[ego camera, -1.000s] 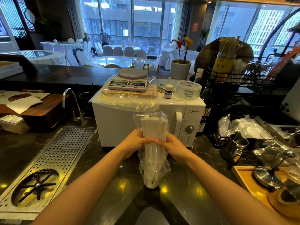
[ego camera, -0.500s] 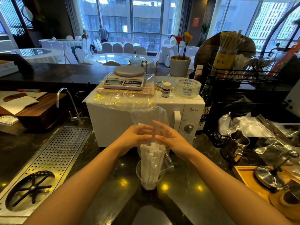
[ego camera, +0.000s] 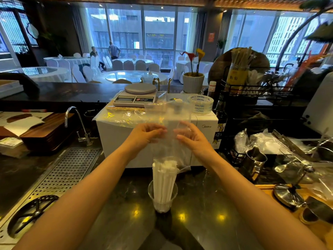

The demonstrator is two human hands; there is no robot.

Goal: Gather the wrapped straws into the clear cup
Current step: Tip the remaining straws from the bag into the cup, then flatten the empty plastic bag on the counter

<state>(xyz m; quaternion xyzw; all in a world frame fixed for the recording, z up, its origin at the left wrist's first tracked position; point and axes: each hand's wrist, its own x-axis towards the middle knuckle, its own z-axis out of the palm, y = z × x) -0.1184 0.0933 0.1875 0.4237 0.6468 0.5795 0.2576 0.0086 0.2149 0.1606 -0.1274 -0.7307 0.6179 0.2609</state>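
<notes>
A bundle of white wrapped straws (ego camera: 163,181) stands upright in the clear cup (ego camera: 162,199) on the dark counter. A clear plastic bag (ego camera: 169,123) hangs above them, its lower end still around the straw tops. My left hand (ego camera: 146,134) pinches the bag's left side and my right hand (ego camera: 192,138) holds its right side, both well above the cup.
A white microwave (ego camera: 115,141) with a kitchen scale (ego camera: 137,96) and tape roll (ego camera: 200,103) stands right behind the cup. A perforated drain tray (ego camera: 63,174) and tap (ego camera: 72,114) lie left. A metal jug (ego camera: 254,163), spoons and a wooden tray (ego camera: 266,192) crowd the right.
Both hands have risen, drawing the plastic bag upward off the straws. The straws have settled into the cup and now stand mostly bare below the bag.
</notes>
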